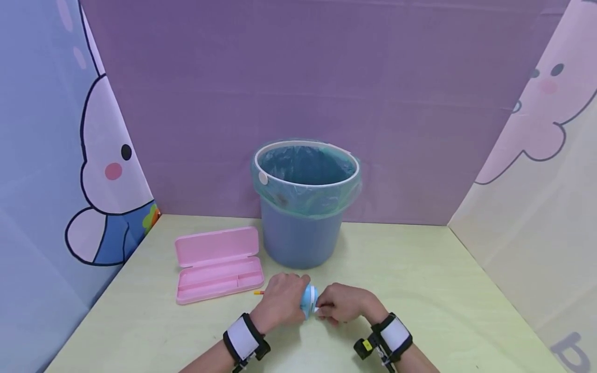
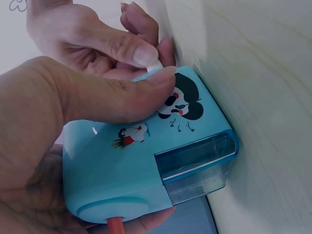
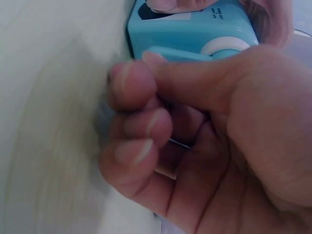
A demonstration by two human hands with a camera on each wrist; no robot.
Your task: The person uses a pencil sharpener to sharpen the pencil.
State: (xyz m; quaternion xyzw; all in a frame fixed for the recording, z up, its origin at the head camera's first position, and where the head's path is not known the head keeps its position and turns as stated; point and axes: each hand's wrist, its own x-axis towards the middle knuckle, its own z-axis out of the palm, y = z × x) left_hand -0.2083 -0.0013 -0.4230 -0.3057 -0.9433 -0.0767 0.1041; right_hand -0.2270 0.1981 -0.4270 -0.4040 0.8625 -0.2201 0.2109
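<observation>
My left hand (image 1: 282,300) grips a light blue crank pencil sharpener (image 2: 131,163) printed with a panda, its thumb lying across the top face. A clear shavings drawer (image 2: 195,170) shows on one side of the sharpener. Out of its left end sticks a pencil (image 2: 116,225), orange-red close up, with its tip end hidden inside. On the opposite side my right hand (image 1: 345,303) pinches the white knob (image 2: 155,67) of the crank between thumb and curled fingers. The blue crank arm (image 3: 183,54) runs from the knob to a white ring on the sharpener.
An open pink pencil case (image 1: 216,247) with a divided tray lies left of the hands. Behind them stands a blue bucket (image 1: 300,235) lined with a green plastic bag (image 1: 310,202). A purple panel (image 1: 326,67) closes off the back of the pale table (image 1: 443,300).
</observation>
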